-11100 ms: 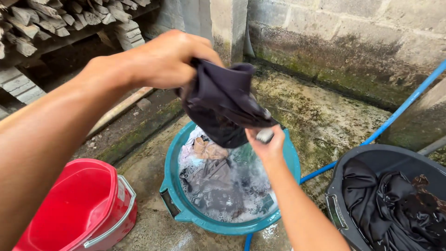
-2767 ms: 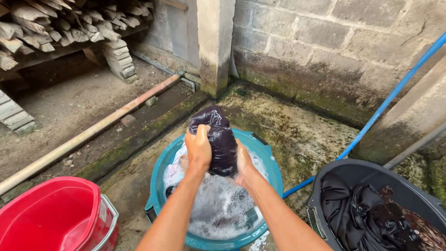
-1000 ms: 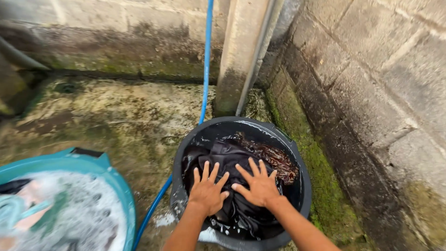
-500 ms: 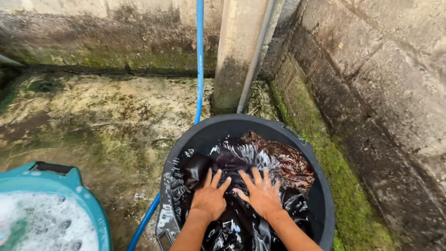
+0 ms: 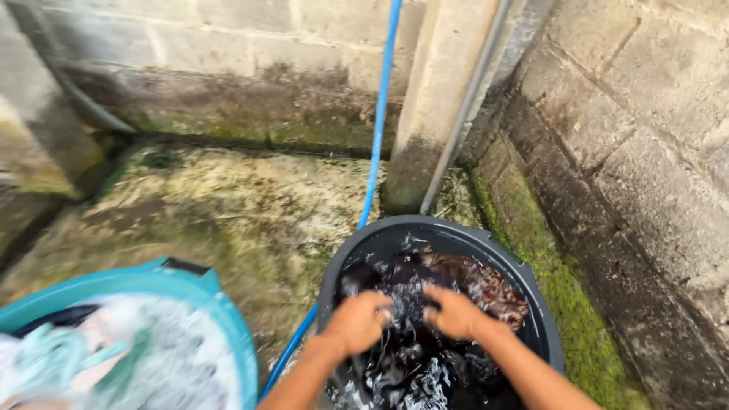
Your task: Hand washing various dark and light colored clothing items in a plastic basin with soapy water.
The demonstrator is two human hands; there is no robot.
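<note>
**Q:** Nearest the viewer, inside the dark grey tub [image 5: 531,300], what did each hand do?

**A:** Both were sunk in splashing water. The left hand [image 5: 358,322] was clenched on the dark wet cloth [image 5: 406,357]; the right hand [image 5: 456,313], just beside it, curled onto the same cloth. Whether its fingers had fully closed could not be told through blur and spray.

**Q:** Where did the cloth lie?

**A:** Within the tub, under both hands, touching a brown patterned garment [image 5: 493,285] at the tub's far right side.

**Q:** What surrounded the tub?

**A:** Left of the tub stood a teal basin [image 5: 220,319] of suds and pale laundry. A blue hose [image 5: 376,152] ran past the tub's left rim and up the block wall [image 5: 228,45] behind it. A concrete post [image 5: 433,114] and grey pipe [image 5: 467,106] rose just behind the tub; mossy floor [image 5: 228,212] lay beyond the basin.
</note>
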